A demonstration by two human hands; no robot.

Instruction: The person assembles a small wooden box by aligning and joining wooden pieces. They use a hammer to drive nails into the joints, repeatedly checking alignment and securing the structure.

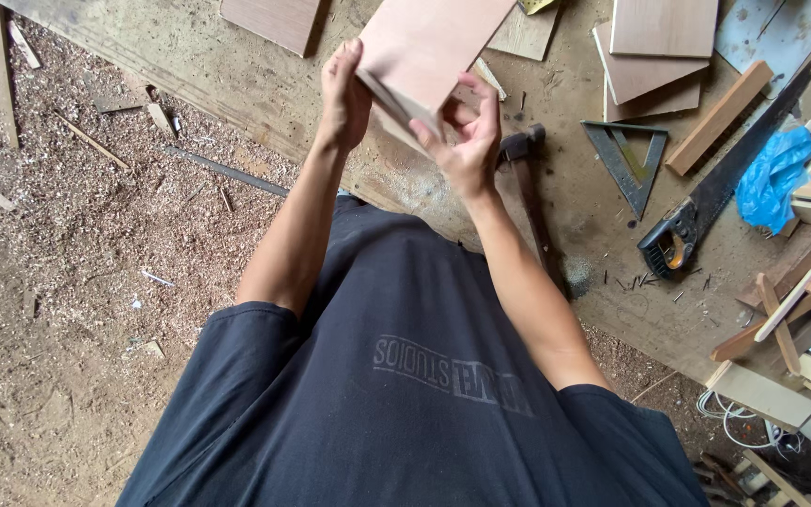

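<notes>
While both hands clamp the panel (424,42), left hand (344,94) and right hand (469,141) at its near edge above the hammer (527,188), the step looks like inspection; next needs steady alignment.

No packages, labels, signs or screens in view

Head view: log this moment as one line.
left hand: grips plywood panels' left edge | right hand: grips their lower edge | plywood panels: held above board | hammer, handsaw: lying on board
</notes>
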